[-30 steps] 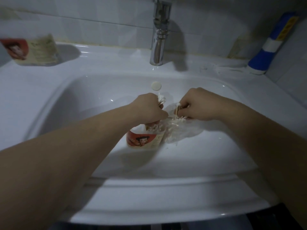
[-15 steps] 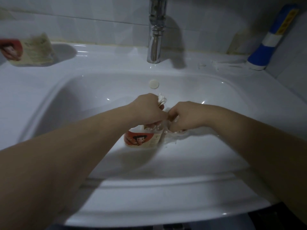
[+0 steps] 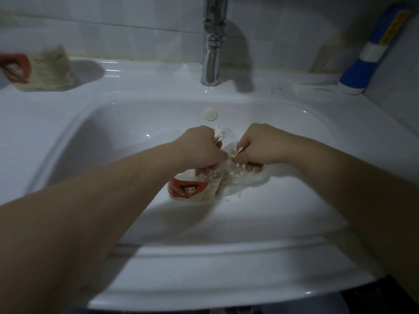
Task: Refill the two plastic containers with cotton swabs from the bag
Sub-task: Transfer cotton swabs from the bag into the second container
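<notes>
A plastic container (image 3: 192,189) with a red cartoon label stands in the white sink (image 3: 127,123). My left hand (image 3: 201,148) grips its top, with a bunch of cotton swabs (image 3: 219,135) sticking up past the fingers. To its right lies a clear plastic bag (image 3: 244,182) of swabs. My right hand (image 3: 260,147) is over the bag and pinches a few swabs (image 3: 238,151) beside the container's mouth. The second container (image 3: 38,69), same label, sits on the sink's back left ledge.
A chrome tap (image 3: 213,41) rises at the back centre, above a round overflow cap (image 3: 210,114). A blue and white tube (image 3: 371,53) leans in the back right corner. The sink's front rim (image 3: 226,279) is near me.
My right hand dipped down to the bag beside the container, then came back up with swabs pinched in it. My left hand stayed on the container.
</notes>
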Demonstrator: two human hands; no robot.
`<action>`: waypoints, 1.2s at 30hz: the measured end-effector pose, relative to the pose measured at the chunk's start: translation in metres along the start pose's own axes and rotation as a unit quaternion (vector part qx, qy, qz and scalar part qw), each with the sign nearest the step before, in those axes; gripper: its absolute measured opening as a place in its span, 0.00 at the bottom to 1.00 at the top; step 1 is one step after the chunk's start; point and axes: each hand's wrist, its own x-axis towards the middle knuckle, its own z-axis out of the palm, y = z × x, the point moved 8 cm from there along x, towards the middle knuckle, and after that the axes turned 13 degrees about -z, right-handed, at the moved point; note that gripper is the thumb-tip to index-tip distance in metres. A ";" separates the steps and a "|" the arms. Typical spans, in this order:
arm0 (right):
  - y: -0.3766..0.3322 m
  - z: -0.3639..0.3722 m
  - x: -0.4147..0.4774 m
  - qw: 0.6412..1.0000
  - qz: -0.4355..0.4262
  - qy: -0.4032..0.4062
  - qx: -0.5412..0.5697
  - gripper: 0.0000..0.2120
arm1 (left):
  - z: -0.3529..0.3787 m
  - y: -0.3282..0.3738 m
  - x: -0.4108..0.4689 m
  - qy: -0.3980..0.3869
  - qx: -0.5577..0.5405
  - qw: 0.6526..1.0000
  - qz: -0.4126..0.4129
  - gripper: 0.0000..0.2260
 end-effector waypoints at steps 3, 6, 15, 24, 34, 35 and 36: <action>0.000 -0.011 -0.003 0.999 -0.009 0.024 0.022 0.06 | -0.005 -0.002 -0.001 0.016 0.007 1.000 -0.008 0.06; 0.002 -0.023 -0.006 0.997 -0.019 0.048 0.050 0.07 | -0.006 -0.004 -0.001 0.013 0.005 1.000 -0.019 0.09; 0.004 -0.040 -0.009 0.984 -0.051 0.107 0.135 0.04 | -0.029 0.008 -0.007 0.130 -0.017 0.991 0.027 0.14; 0.006 -0.052 -0.012 0.942 -0.027 0.155 0.297 0.04 | -0.019 0.015 0.000 0.056 -0.302 0.947 0.093 0.17; -0.007 -0.033 -0.010 0.938 -0.045 0.094 0.332 0.06 | 0.003 0.027 -0.008 -0.124 -0.397 0.901 0.123 0.12; -0.008 -0.031 -0.009 0.937 -0.041 0.095 0.334 0.06 | 0.003 0.026 -0.007 -0.125 -0.401 0.900 0.117 0.12; -0.008 -0.029 -0.008 0.934 -0.037 0.098 0.342 0.06 | 0.003 0.024 -0.006 -0.120 -0.401 0.902 0.109 0.12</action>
